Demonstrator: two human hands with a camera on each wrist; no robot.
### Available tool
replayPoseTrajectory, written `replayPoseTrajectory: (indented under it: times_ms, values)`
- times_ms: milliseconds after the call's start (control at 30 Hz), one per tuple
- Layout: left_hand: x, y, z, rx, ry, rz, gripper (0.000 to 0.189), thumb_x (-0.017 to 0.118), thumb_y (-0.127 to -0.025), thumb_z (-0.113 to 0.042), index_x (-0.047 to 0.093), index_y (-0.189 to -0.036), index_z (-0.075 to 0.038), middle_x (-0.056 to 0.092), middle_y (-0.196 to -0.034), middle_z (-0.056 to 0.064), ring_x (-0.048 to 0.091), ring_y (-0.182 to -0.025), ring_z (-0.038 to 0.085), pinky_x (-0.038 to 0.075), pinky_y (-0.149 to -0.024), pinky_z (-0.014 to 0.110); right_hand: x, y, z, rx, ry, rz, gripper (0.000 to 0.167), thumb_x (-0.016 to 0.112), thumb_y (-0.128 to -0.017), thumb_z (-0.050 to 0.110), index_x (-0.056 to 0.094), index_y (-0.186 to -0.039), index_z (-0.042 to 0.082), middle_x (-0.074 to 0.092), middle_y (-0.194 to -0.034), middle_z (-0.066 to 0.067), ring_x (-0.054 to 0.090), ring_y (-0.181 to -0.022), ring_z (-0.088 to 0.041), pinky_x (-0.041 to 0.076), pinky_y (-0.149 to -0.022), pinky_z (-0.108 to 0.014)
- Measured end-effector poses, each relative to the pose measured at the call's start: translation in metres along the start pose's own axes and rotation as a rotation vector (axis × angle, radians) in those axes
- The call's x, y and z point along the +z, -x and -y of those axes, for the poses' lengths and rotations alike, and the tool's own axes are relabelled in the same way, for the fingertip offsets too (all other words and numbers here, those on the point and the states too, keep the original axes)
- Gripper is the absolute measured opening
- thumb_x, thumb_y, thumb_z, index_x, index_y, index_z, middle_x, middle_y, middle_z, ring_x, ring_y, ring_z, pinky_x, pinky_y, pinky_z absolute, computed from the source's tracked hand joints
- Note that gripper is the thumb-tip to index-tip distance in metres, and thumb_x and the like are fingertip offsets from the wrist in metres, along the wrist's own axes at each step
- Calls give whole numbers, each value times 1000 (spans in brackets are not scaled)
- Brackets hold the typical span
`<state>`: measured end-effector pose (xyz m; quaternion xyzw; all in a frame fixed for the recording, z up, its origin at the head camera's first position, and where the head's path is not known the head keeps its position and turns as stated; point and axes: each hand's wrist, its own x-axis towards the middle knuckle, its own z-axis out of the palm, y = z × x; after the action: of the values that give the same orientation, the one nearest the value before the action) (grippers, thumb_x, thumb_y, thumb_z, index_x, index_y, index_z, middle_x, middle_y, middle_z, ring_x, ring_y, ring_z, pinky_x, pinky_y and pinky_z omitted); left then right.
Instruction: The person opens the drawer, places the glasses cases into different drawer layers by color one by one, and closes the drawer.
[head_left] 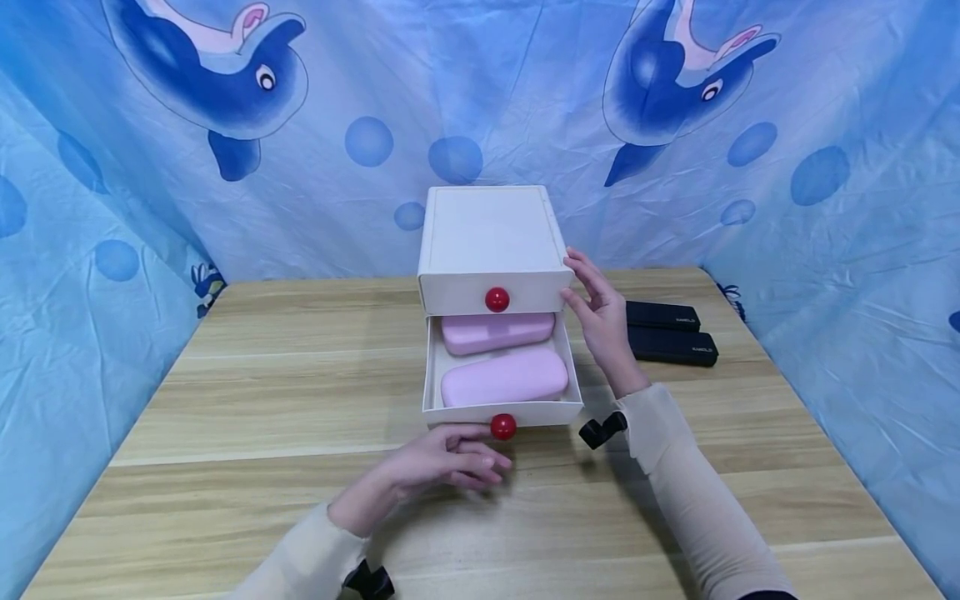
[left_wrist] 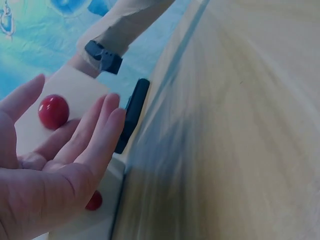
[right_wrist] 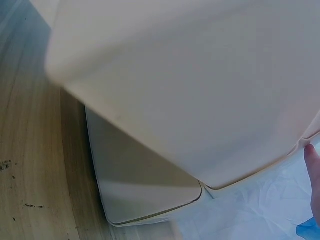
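We see a white box (head_left: 480, 229) on the wooden table (head_left: 262, 400), with its bottom drawer (head_left: 465, 415) pulled out toward us. Two pink cases lie in it, a front case (head_left: 504, 377) and a back case (head_left: 497, 333).

Our left hand (head_left: 435, 457) is right by the bottom knob (head_left: 503, 427). Its fingers are loose and apart, and it has hold of nothing. We cannot tell if a finger touches the knob. Our right hand (head_left: 602, 321) rests on the right edge of the box, next to the top drawer (head_left: 457, 296). Its thumb and fingers are spread a little and not wrapped tight.

We think the box is light and stiff, maybe plastic, so it could slide if nobody steadies it. Its smooth sides may be slippery. The round, shiny knob looks like the best place to take hold of the drawer, with finger and thumb around it.

Only the head view shows us the pink cases. The left wrist view shows the spread left fingers from the palm side. The right wrist view shows the big flat side of the box, a fingertip (right_wrist: 314, 172) at its edge, and small dark marks (right_wrist: 34, 206) on the table.
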<state>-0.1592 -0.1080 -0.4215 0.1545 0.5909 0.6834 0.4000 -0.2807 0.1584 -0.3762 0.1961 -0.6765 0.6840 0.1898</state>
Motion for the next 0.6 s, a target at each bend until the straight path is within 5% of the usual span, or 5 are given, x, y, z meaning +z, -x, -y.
replayPoseTrajectory:
  times_ms: [333, 600]
  values:
    - [13, -7, 4, 77, 4, -130, 57, 60, -94, -17, 40, -137, 14, 54, -129, 36, 68, -107, 32, 51, -99, 49, 1, -1, 1, 4, -29, -10, 42, 59, -94, 2, 51, -135, -4, 45, -151, -7, 42, -139, -15, 48, -100, -16]
    - [25, -12, 3, 85, 41, -279, 49, 61, -94, -18, 51, -128, 15, 64, -119, 29, 72, -98, 21, 55, -95, 43, 1, -1, 0, 18, -31, -5, 42, 59, -94, 3, 52, -136, -3, 44, -151, -5, 41, -140, -14, 48, -100, -16]
